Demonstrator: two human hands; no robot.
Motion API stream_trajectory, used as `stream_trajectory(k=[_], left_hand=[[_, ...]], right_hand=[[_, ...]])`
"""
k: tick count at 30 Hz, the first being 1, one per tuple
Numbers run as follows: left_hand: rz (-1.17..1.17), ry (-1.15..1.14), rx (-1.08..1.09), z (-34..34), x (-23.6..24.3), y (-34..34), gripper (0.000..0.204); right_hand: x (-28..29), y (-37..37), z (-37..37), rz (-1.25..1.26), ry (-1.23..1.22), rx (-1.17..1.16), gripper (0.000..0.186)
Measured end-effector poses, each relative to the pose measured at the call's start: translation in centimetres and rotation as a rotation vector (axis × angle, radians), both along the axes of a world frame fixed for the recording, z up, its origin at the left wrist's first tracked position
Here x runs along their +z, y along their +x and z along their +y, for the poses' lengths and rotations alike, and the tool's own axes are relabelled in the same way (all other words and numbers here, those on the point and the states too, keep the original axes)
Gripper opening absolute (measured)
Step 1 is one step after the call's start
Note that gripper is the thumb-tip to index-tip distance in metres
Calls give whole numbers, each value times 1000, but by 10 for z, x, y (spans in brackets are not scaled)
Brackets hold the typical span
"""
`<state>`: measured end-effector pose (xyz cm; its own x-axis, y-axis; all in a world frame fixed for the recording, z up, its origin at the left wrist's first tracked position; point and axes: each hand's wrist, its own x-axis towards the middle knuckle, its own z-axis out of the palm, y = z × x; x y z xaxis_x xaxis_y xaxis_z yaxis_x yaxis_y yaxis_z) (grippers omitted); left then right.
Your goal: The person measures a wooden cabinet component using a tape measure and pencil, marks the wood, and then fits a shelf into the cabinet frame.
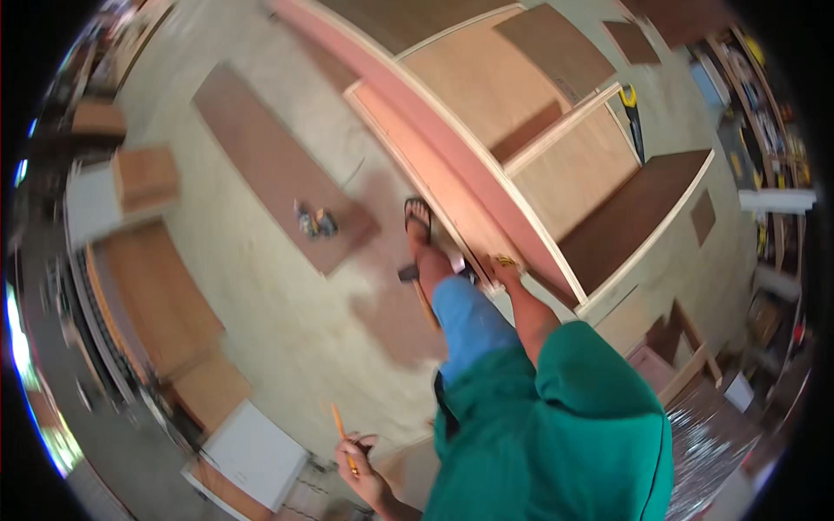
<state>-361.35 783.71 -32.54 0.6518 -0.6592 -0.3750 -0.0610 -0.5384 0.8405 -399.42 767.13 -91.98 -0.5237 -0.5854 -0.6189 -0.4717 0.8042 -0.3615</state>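
i see left hand (363, 469) pinching a pencil (340, 425); right hand (506, 273), grip unclear, is nearer, at lower end of board (441, 191) running toward upper left.

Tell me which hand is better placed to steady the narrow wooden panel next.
Probably the right hand: it is at the near end of the narrow wooden panel. The left hand is farther off and holds an orange pencil.

Left hand (358, 462) holding orange pencil (338, 420), right hand (507, 273) on small yellow object (505, 260), wooden cabinet (575, 167)
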Motion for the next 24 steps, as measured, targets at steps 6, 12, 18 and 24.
stream_trajectory(k=[6,12,18,24], left_hand=[[29,312,-490,-282,-79,37,28],[-39,317,-828,-426,-80,24,22],[43,189,-1312,-495,-50,-39,21],[148,165,-1500,-540,-2,-45,25]], right_hand=[[0,-25,0,171,97,8,75],[218,110,-108,-420,154,144,57],[466,137,-220,-907,-243,328,83],[545,141,-259,-977,-403,156,92]])
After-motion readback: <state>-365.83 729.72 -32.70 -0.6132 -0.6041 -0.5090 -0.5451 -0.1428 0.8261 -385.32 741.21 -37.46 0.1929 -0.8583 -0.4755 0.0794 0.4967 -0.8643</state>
